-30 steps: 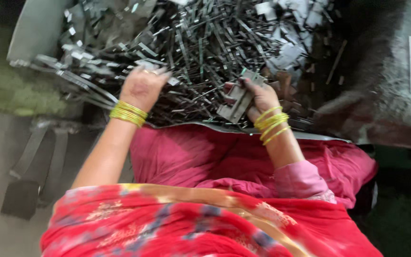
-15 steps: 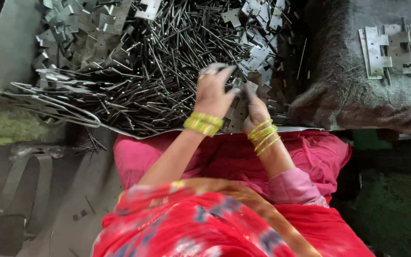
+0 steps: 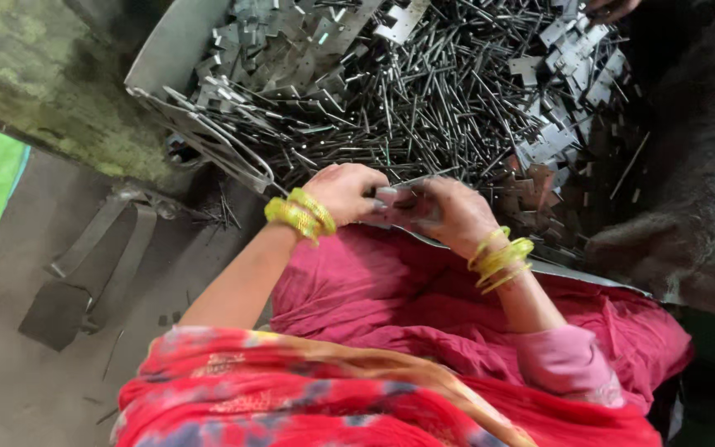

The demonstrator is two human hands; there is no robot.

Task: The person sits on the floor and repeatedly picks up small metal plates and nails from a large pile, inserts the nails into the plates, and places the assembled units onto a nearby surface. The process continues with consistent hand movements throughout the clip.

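Head view: a flat metal plate [image 3: 396,199] is gripped between the left hand [image 3: 343,192] and right hand [image 3: 454,213], both closed on it, just above the lap, at the near edge of the heaped metal rods [image 3: 424,108].

A shallow metal tray [image 3: 167,51] holds a heap of thin metal pins [image 3: 424,99] and flat hinge plates [image 3: 560,54].
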